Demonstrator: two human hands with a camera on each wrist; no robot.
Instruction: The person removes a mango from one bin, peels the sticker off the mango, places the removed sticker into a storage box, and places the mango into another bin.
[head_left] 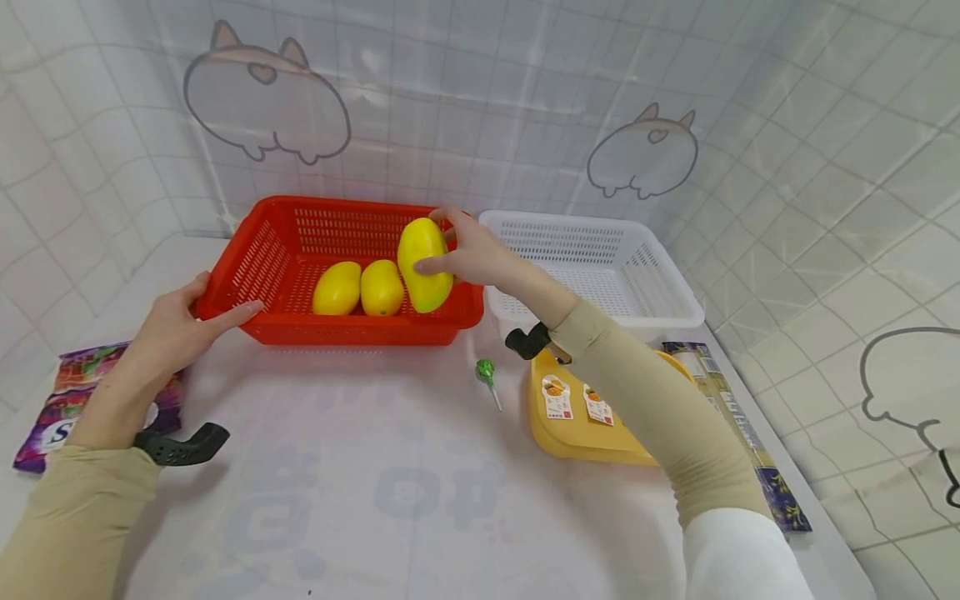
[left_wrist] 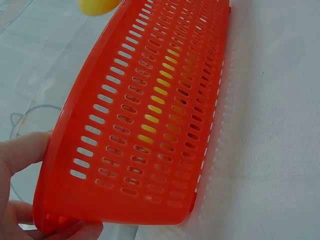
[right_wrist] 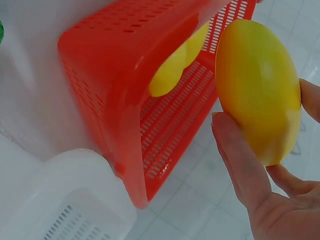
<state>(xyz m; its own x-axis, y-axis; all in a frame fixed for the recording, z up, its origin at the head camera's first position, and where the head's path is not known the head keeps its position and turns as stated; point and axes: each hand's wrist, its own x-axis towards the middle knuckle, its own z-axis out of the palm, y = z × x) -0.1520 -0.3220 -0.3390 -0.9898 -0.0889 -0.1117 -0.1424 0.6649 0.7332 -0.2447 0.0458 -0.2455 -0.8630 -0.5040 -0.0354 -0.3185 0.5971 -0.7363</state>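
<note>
A yellow mango point(head_left: 423, 265) is pinched between the thumb and fingers of my right hand point(head_left: 474, 250), above the right end of the red basket point(head_left: 352, 330). The right wrist view shows the same mango point(right_wrist: 257, 90) higher than the basket's rim. Two more mangoes point(head_left: 337, 288) lie side by side inside the basket. At the basket's left end, my left hand point(head_left: 180, 325) grips the rim, its thumb over the front corner. In the left wrist view those fingers point(left_wrist: 22, 155) curl about the edge, and yellow shows through the slots of the red wall point(left_wrist: 115, 125).
A white basket point(head_left: 600, 287) stands right of the red one. Before them lie a green lollipop point(head_left: 486, 372) and a yellow box point(head_left: 585, 437) with stickers, partly under the right arm. A long blue packet point(head_left: 780, 500) lies far right, a purple candy bag point(head_left: 48, 425) far left. Tiled sheeting rises behind.
</note>
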